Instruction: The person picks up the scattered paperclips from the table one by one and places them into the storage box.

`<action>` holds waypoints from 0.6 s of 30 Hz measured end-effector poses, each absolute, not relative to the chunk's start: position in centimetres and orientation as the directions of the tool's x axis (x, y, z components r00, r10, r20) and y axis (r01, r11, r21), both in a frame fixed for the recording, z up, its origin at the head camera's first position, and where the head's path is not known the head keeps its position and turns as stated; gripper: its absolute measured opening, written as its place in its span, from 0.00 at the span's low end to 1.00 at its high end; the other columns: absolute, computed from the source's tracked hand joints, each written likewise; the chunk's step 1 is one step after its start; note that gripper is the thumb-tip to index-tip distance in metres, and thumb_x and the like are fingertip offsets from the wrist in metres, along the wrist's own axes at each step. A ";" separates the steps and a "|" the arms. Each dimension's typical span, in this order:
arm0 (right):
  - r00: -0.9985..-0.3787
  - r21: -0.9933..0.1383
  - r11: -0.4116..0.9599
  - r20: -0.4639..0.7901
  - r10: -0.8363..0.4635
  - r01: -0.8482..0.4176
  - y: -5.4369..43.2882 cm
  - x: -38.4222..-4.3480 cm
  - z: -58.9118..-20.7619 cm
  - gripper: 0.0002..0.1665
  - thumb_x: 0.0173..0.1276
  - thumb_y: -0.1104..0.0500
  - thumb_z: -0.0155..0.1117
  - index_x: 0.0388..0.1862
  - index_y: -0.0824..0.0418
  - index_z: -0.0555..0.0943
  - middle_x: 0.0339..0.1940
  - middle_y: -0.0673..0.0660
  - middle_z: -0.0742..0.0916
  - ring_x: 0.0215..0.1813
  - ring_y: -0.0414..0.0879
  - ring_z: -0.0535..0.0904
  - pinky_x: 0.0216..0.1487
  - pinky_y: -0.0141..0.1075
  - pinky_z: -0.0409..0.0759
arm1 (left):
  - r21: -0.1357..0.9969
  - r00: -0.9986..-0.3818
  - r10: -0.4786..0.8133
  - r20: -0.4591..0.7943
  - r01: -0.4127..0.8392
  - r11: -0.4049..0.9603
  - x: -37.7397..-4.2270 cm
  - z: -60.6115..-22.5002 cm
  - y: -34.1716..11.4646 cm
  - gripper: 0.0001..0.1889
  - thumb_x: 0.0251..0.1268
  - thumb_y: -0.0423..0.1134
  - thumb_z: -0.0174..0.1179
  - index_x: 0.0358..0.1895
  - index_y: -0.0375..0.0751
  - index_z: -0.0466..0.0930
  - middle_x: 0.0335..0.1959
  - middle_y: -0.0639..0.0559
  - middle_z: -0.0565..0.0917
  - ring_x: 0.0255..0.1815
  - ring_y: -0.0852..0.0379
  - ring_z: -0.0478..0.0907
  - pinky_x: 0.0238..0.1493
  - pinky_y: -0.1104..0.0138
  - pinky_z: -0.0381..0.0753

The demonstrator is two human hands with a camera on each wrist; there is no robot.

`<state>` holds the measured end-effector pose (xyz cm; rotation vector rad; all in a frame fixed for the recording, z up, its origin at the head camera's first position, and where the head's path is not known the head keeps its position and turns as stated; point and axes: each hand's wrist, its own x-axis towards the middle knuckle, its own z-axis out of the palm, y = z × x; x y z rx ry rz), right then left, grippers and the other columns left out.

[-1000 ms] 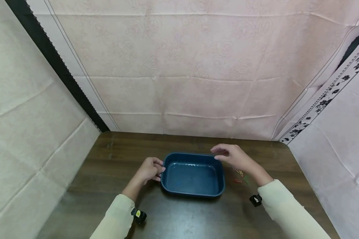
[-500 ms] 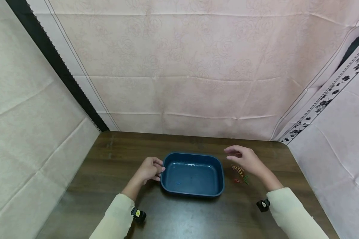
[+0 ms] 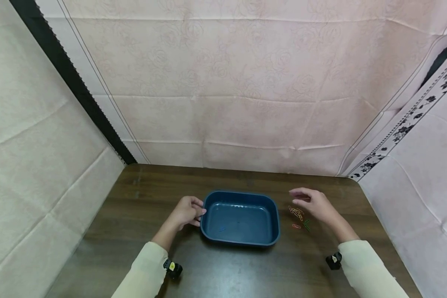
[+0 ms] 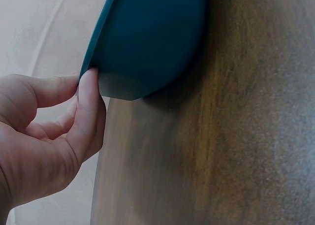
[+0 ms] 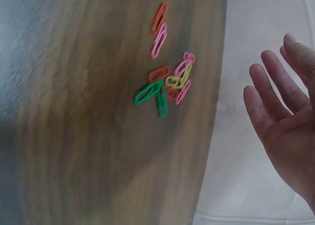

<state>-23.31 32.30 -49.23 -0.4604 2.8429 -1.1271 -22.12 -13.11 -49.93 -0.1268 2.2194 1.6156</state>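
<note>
A blue plastic tub [image 3: 242, 239] stands on the wooden table. My left hand [image 3: 185, 212] pinches its left rim; in the left wrist view the thumb and a finger [image 4: 89, 94] grip that edge. Inside the tub, near the front left, lies something small and blue [image 3: 222, 228]. My right hand [image 3: 316, 203] is held over the table right of the tub, fingers slightly bent and nothing in them. Beside it lie several coloured paper clips: in the right wrist view, green ones [image 5: 161, 104], yellow ones [image 5: 187, 73], pink ones [image 5: 158, 42] and red ones [image 5: 158, 74].
The brown table [image 3: 231, 273] ends at the back against a pale cloth wall [image 3: 223, 124]. More cloth hangs on the left [image 3: 41, 186] and on the right [image 3: 424, 186]. Each wrist wears a small black camera, the left one [image 3: 173, 269] and the right one [image 3: 334, 260].
My right hand has moved right, from over the tub's back right corner to beside the paper clips, uncovering more of them. The left hand has stayed at the rim.
</note>
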 end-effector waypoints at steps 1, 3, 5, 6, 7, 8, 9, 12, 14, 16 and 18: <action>-0.955 -0.672 0.695 0.063 -0.291 -0.256 32.5 -23.3 -49.4 0.19 0.76 0.60 0.65 0.63 0.61 0.81 0.59 0.63 0.87 0.59 0.57 0.85 0.58 0.49 0.86 | 0.896 -0.919 0.154 -0.363 -0.299 0.329 -22.1 -49.9 -13.1 0.12 0.73 0.29 0.62 0.55 0.29 0.76 0.40 0.36 0.83 0.32 0.50 0.80 0.33 0.60 0.92; -0.957 -0.668 0.701 0.062 -0.283 -0.250 32.9 -23.3 -49.6 0.19 0.76 0.61 0.65 0.63 0.62 0.81 0.59 0.63 0.87 0.58 0.57 0.85 0.58 0.49 0.86 | 0.897 -0.919 0.154 -0.363 -0.300 0.326 -22.1 -49.9 -13.1 0.12 0.73 0.29 0.62 0.55 0.29 0.76 0.40 0.36 0.83 0.32 0.50 0.80 0.33 0.60 0.92; -0.961 -0.665 0.709 0.053 -0.270 -0.236 33.3 -23.3 -49.9 0.19 0.76 0.61 0.65 0.62 0.63 0.82 0.57 0.63 0.88 0.57 0.57 0.85 0.57 0.49 0.86 | 0.897 -0.919 0.153 -0.362 -0.300 0.324 -22.1 -49.9 -13.1 0.12 0.73 0.29 0.62 0.55 0.29 0.76 0.40 0.36 0.83 0.32 0.50 0.80 0.33 0.60 0.91; -0.964 -0.662 0.714 0.047 -0.262 -0.227 33.6 -23.3 -50.1 0.18 0.75 0.62 0.65 0.62 0.63 0.82 0.56 0.63 0.88 0.56 0.56 0.86 0.57 0.49 0.86 | 0.898 -0.920 0.154 -0.359 -0.296 0.327 -22.1 -49.9 -13.1 0.12 0.73 0.29 0.62 0.55 0.29 0.76 0.40 0.37 0.83 0.32 0.50 0.80 0.33 0.60 0.92; -0.966 -0.657 0.722 0.042 -0.256 -0.219 33.8 -23.3 -50.2 0.18 0.75 0.62 0.65 0.61 0.63 0.82 0.54 0.63 0.89 0.55 0.56 0.86 0.56 0.49 0.87 | 0.897 -0.920 0.152 -0.360 -0.298 0.325 -22.1 -49.8 -13.1 0.12 0.73 0.29 0.62 0.55 0.29 0.76 0.39 0.37 0.83 0.32 0.50 0.80 0.33 0.60 0.91; -0.968 -0.652 0.728 0.036 -0.249 -0.211 34.0 -23.3 -50.4 0.18 0.75 0.62 0.65 0.61 0.64 0.82 0.53 0.62 0.89 0.54 0.55 0.86 0.56 0.48 0.87 | 0.898 -0.921 0.152 -0.359 -0.296 0.327 -22.2 -49.8 -13.1 0.12 0.73 0.29 0.62 0.55 0.29 0.76 0.39 0.37 0.83 0.32 0.50 0.80 0.33 0.60 0.92; -0.970 -0.649 0.734 0.030 -0.241 -0.202 34.2 -23.3 -50.6 0.17 0.75 0.62 0.65 0.60 0.64 0.82 0.52 0.62 0.89 0.53 0.54 0.86 0.55 0.47 0.87 | 0.897 -0.921 0.149 -0.360 -0.298 0.325 -22.2 -49.8 -13.1 0.12 0.73 0.29 0.62 0.55 0.29 0.77 0.39 0.38 0.83 0.32 0.50 0.80 0.33 0.60 0.91; -0.975 -0.635 0.751 0.012 -0.221 -0.178 34.8 -23.4 -51.2 0.16 0.75 0.60 0.66 0.58 0.63 0.83 0.49 0.58 0.90 0.52 0.51 0.86 0.53 0.44 0.88 | 0.897 -0.922 0.147 -0.358 -0.297 0.326 -22.2 -49.8 -13.1 0.12 0.72 0.29 0.62 0.55 0.28 0.77 0.38 0.38 0.83 0.32 0.50 0.80 0.33 0.60 0.92; -0.977 -0.626 0.761 0.004 -0.215 -0.170 35.1 -23.4 -51.6 0.15 0.75 0.59 0.67 0.57 0.62 0.84 0.48 0.56 0.90 0.50 0.50 0.86 0.51 0.41 0.87 | 0.897 -0.923 0.147 -0.356 -0.293 0.329 -22.1 -49.8 -13.1 0.12 0.73 0.29 0.62 0.55 0.28 0.77 0.38 0.38 0.82 0.32 0.50 0.80 0.33 0.60 0.92; -0.978 -0.619 0.769 -0.004 -0.207 -0.160 35.3 -23.4 -52.0 0.14 0.74 0.59 0.67 0.56 0.61 0.85 0.46 0.55 0.90 0.49 0.48 0.85 0.50 0.40 0.87 | 0.897 -0.923 0.146 -0.355 -0.292 0.332 -22.1 -49.8 -13.1 0.12 0.73 0.29 0.62 0.55 0.28 0.76 0.38 0.38 0.82 0.32 0.49 0.80 0.33 0.60 0.91; -0.978 -0.610 0.776 -0.006 -0.209 -0.163 35.5 -23.5 -52.4 0.13 0.74 0.59 0.67 0.54 0.61 0.85 0.44 0.54 0.90 0.47 0.46 0.84 0.49 0.39 0.86 | 0.896 -0.923 0.147 -0.356 -0.293 0.333 -22.0 -49.9 -13.0 0.12 0.73 0.29 0.61 0.55 0.28 0.76 0.38 0.38 0.83 0.32 0.49 0.80 0.33 0.60 0.91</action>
